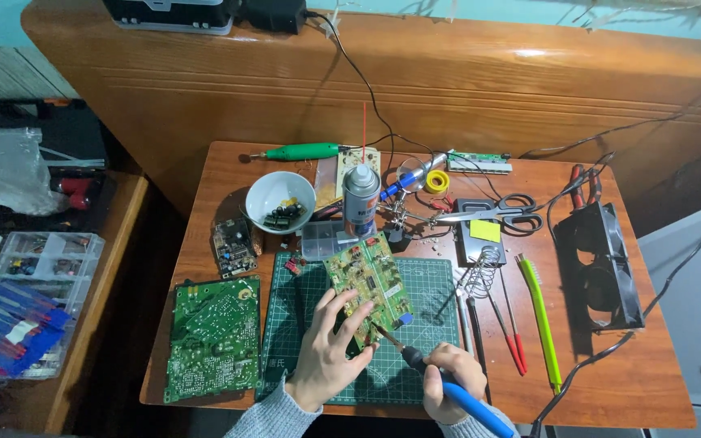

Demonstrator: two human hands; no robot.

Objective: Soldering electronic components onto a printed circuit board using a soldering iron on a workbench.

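My left hand (326,349) rests on the near end of a green and yellow circuit board (367,280), holding it down on the dark green cutting mat (427,300). In my right hand (452,381) is a blue-handled soldering iron (448,389), gripped like a pen. Its tip (376,328) touches the board's near edge, just right of my left fingers.
A larger green circuit board (212,337) lies left of the mat. Behind are a white bowl of parts (280,201), a spray can (360,199), a helping-hands clamp (403,215), scissors (496,212), an iron stand (480,272), screwdrivers (513,341) and a black fan (602,264).
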